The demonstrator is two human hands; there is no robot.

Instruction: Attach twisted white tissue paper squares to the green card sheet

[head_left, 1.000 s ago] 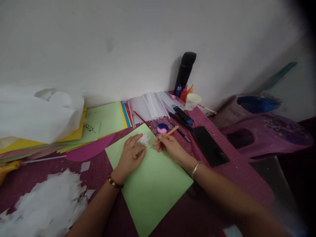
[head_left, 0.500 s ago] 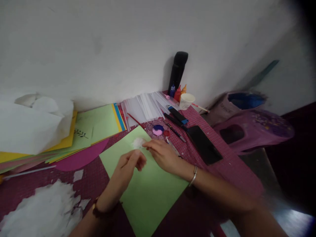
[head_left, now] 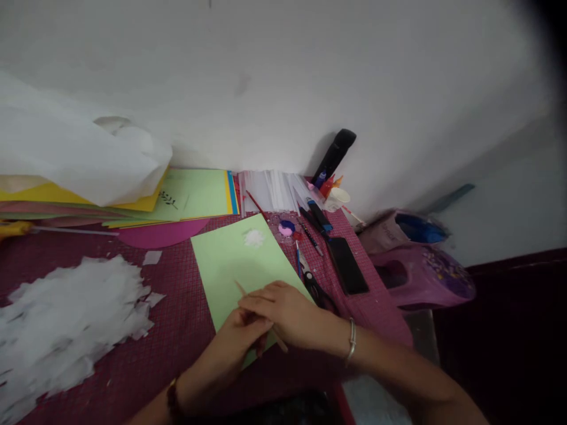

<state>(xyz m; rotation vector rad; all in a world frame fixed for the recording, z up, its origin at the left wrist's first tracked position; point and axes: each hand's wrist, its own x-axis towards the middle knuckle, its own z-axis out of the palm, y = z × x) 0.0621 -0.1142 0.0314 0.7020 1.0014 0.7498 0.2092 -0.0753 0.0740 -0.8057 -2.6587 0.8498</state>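
My left hand [head_left: 237,339] and my right hand [head_left: 287,313] meet over the lower part of a light green paper sheet [head_left: 221,260], fingers closed together around a thin wooden stick [head_left: 280,341]. One end of the stick pokes out above my right fingers, the other below my right palm. Its middle is hidden, and so is anything small pinched between the fingertips. Near the sheet's top edge lies a small cluster of white paper bits [head_left: 254,238]. To the left spreads a big heap of white paper pieces [head_left: 75,324], with one loose square [head_left: 152,257] beyond it.
Right of the sheet lie scissors [head_left: 316,289], a paint palette [head_left: 277,223], brushes, a cutter [head_left: 319,213] and a phone [head_left: 348,265]. Paint bottles [head_left: 326,186] and a paper cup [head_left: 337,199] stand by the wall. Coloured sheets [head_left: 204,192] and a yellow-handled tool [head_left: 15,229] are left.
Both hands have drawn back from the white cluster toward the sheet's near edge and come together. A wooden stick now shows between them. The camera view has shifted.
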